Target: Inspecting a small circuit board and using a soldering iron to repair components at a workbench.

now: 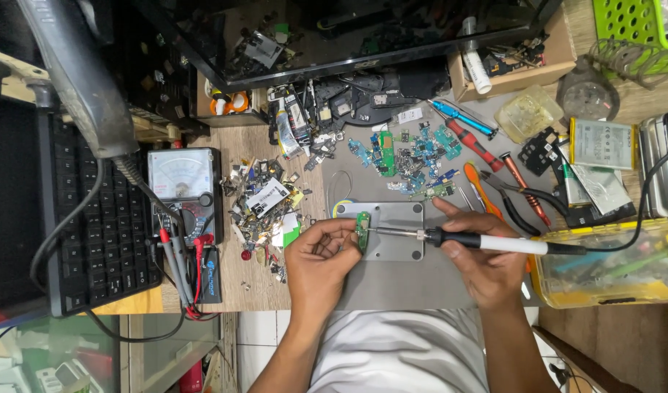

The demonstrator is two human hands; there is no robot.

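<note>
A cluttered counter [421,284] carries a keyboard [94,233] at the far left, a multimeter [183,191] beside it, and a grey plate [392,233] in the middle. The right hand [483,258] has its fingers closed around a soldering iron [494,242], tip on a small green board [363,231]. The left hand [321,258] pinches that board over the plate's left edge. Loose circuit scraps [410,156] lie beyond.
</note>
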